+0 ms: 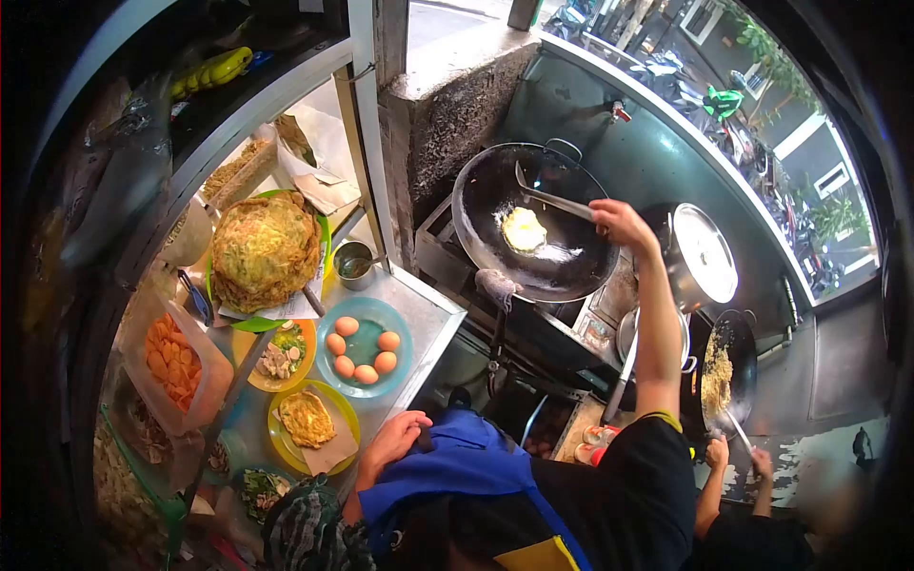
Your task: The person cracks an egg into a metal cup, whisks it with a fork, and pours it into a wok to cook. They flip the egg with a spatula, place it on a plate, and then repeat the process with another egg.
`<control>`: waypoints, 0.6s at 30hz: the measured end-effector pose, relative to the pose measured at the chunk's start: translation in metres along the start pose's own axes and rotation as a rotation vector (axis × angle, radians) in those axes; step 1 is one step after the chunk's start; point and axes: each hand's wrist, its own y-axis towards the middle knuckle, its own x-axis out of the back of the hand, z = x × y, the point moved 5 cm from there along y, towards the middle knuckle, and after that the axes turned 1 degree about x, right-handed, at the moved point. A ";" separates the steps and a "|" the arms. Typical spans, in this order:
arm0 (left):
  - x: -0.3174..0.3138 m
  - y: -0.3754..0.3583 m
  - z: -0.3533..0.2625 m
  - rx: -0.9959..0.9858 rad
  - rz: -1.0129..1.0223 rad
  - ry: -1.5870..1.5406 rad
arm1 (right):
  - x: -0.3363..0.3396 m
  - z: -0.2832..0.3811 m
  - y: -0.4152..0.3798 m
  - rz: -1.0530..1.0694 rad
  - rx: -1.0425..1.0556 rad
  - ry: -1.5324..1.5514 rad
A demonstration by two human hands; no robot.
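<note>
My right hand (624, 226) is closed around the handle of a metal wok spatula (562, 202), whose head hangs over the left part of a large black wok (581, 257). An egg (524, 230), white and yellow, is frying in the bottom of the wok. A cloth is wrapped around the wok's near handle (498, 285). My left hand (400, 436) lies at the counter's edge with its fingers extended, holding nothing. Closest to it is a yellow-green plate (351, 416) bearing a browned omelette (307, 420) on brown paper.
Several brown eggs lie in a blue plate (405, 328). Behind stand a pile of omelettes (267, 249), a metal cup (353, 266) and a box of orange pieces (171, 362). Right of the wok are metal pots (703, 255). A co-worker's hands (738, 457) stir food in another wok (743, 357).
</note>
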 end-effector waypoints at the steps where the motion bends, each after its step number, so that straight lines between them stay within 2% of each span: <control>1: 0.001 0.000 0.003 0.001 -0.009 -0.003 | -0.009 -0.017 -0.013 -0.029 -0.079 0.216; 3: 0.004 0.000 0.002 0.009 -0.016 0.006 | -0.034 -0.039 -0.046 -0.079 -0.206 0.514; 6: 0.009 0.000 -0.004 0.019 -0.031 0.024 | -0.076 -0.089 -0.072 -0.002 -0.257 0.941; 9: 0.011 0.001 -0.008 0.055 -0.029 0.025 | -0.107 -0.115 -0.102 -0.017 -0.248 1.077; 11: 0.012 0.002 -0.009 0.095 -0.022 0.018 | -0.119 -0.128 -0.117 -0.111 -0.306 0.842; 13: 0.012 0.002 -0.010 0.079 0.000 0.020 | -0.127 -0.135 -0.128 -0.177 -0.272 0.528; 15: 0.013 -0.001 -0.008 0.103 -0.007 0.011 | -0.133 -0.118 -0.144 -0.574 0.123 -0.466; 16: 0.013 -0.004 -0.008 0.104 -0.010 -0.010 | -0.143 -0.075 -0.161 -0.685 0.212 -0.680; 17: 0.013 -0.007 -0.007 0.105 -0.017 -0.031 | -0.154 -0.043 -0.170 -0.697 0.274 -0.637; 18: 0.013 -0.011 -0.005 0.109 -0.028 -0.030 | -0.175 -0.043 -0.167 -0.547 0.301 -0.447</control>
